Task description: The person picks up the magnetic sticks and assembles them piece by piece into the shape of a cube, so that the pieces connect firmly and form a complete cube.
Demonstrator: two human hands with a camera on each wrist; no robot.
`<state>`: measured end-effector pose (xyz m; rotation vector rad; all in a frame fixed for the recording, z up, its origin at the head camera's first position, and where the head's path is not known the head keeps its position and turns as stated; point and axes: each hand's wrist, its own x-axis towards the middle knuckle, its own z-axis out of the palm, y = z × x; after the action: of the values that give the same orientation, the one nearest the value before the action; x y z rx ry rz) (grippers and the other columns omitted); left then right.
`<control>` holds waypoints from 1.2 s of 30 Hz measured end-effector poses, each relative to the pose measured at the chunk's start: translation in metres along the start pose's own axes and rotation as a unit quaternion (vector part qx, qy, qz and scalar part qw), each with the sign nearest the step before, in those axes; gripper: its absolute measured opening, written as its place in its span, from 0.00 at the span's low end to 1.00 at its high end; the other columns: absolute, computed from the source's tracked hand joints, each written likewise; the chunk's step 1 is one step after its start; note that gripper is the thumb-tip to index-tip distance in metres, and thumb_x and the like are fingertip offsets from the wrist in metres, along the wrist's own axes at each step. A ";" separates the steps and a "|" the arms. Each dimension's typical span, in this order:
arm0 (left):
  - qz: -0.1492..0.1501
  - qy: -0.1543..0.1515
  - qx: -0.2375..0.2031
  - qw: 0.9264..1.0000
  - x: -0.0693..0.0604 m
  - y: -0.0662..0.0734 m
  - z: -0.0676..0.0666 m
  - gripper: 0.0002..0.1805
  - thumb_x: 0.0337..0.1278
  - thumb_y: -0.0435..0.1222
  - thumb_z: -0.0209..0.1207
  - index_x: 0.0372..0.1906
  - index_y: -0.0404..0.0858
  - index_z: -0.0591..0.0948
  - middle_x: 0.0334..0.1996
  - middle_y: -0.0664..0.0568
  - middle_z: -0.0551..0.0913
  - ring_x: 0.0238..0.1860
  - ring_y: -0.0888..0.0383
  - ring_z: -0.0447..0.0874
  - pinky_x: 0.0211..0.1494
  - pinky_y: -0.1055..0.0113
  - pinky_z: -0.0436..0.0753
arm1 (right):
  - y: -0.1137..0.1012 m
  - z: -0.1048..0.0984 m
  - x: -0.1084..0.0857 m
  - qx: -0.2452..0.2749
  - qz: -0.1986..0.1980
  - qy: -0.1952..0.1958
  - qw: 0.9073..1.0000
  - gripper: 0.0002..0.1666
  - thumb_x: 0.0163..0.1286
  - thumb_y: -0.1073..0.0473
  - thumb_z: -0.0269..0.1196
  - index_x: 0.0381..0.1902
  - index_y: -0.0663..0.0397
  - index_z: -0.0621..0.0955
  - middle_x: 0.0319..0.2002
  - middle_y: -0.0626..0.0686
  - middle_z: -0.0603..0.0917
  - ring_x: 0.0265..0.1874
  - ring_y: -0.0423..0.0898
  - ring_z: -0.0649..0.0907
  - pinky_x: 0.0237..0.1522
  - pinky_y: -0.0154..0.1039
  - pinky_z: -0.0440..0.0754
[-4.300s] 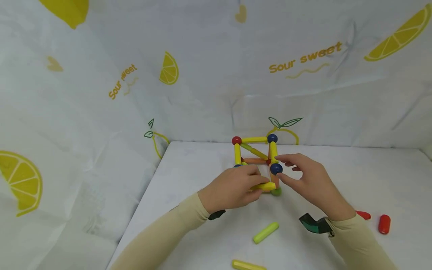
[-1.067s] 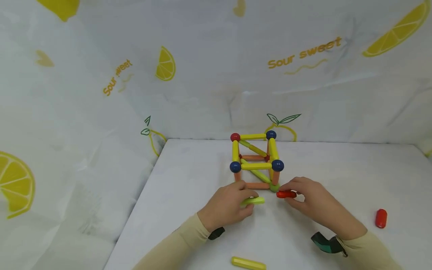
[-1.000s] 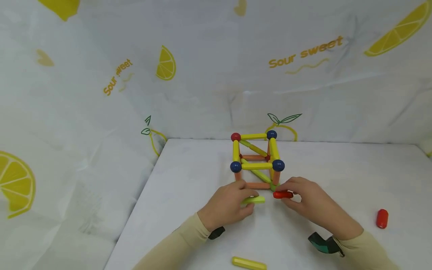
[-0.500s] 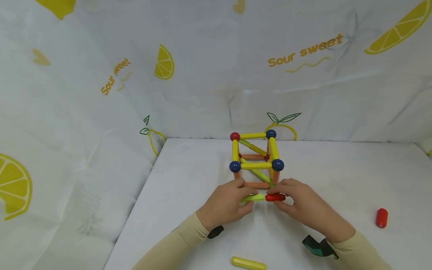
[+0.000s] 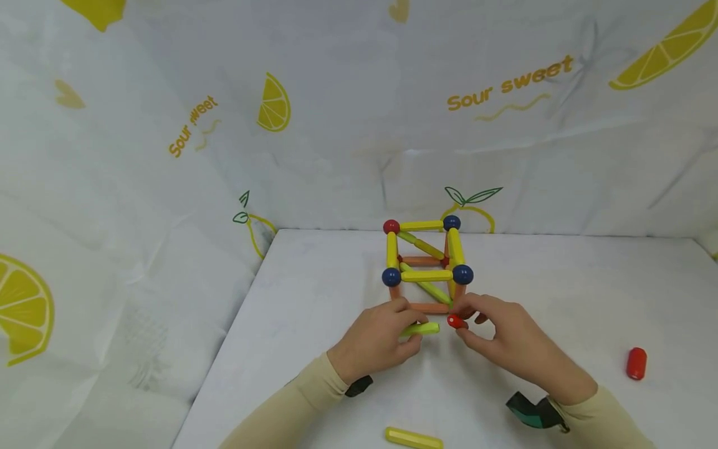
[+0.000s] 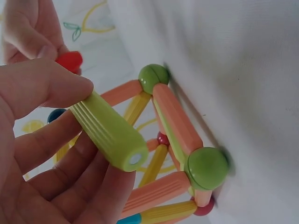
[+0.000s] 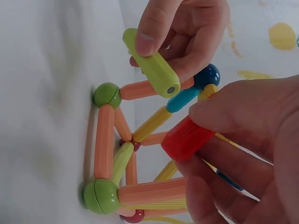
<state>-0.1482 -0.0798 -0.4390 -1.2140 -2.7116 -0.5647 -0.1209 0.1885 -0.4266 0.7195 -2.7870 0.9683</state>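
Note:
My left hand (image 5: 381, 337) pinches a lime-green magnetic rod (image 5: 423, 328) between thumb and fingers; its flat end with a small metal disc shows in the left wrist view. My right hand (image 5: 507, 330) pinches a short red magnetic rod (image 7: 187, 139), one end turned toward the head camera. The two rods are close but apart. Just behind both hands stands a cube frame of magnetic rods and balls: yellow top rods (image 5: 426, 275), blue balls (image 5: 462, 274), orange lower rods (image 7: 104, 140) and green bottom balls (image 6: 208, 168). The hands partly hide its lower front in the head view.
Another short red rod (image 5: 636, 363) lies on the white table (image 5: 561, 274) at the right. A yellow rod (image 5: 414, 438) lies at the near edge. Behind the table hangs a white lemon-print cloth (image 5: 359, 168).
A yellow rod now spans the frame's front top. The left hand took up the lime rod, the right a red one. Most recently the right hand turned the red rod, drawing it slightly away.

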 end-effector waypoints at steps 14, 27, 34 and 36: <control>-0.002 -0.023 -0.040 0.999 0.003 0.001 0.005 0.19 0.72 0.39 0.68 0.64 0.45 0.83 0.46 0.58 0.86 0.38 0.68 0.78 0.44 0.85 0.78 | -0.007 -0.002 -0.004 0.076 -0.001 0.040 0.996 0.24 0.66 0.63 0.79 0.54 0.34 0.85 0.47 0.34 0.91 0.43 0.33 0.90 0.51 0.37 0.91; 0.011 -0.009 -0.055 0.998 0.006 0.001 0.008 0.16 0.72 0.37 0.68 0.61 0.44 0.84 0.49 0.57 0.86 0.38 0.66 0.80 0.44 0.86 0.78 | -0.007 0.002 0.001 0.083 0.012 0.039 0.996 0.24 0.66 0.65 0.78 0.54 0.36 0.85 0.48 0.37 0.91 0.44 0.34 0.91 0.52 0.38 0.91; 0.002 -0.001 -0.023 1.000 0.007 0.002 0.009 0.27 0.73 0.38 0.67 0.73 0.48 0.79 0.45 0.58 0.85 0.34 0.67 0.76 0.39 0.86 0.76 | -0.007 0.000 -0.001 0.053 0.018 0.063 0.996 0.24 0.63 0.65 0.80 0.53 0.36 0.87 0.48 0.39 0.92 0.42 0.36 0.90 0.47 0.34 0.90; -0.008 -0.003 0.005 1.000 0.008 0.002 0.010 0.24 0.73 0.38 0.67 0.71 0.47 0.80 0.45 0.57 0.85 0.34 0.68 0.76 0.39 0.85 0.77 | -0.006 0.000 -0.002 0.045 0.015 0.082 0.996 0.24 0.62 0.65 0.80 0.53 0.37 0.87 0.48 0.40 0.91 0.41 0.36 0.90 0.46 0.33 0.90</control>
<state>-0.1515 -0.0688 -0.4453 -1.1941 -2.7276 -0.5501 -0.1169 0.1853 -0.4237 0.5815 -2.6350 1.1097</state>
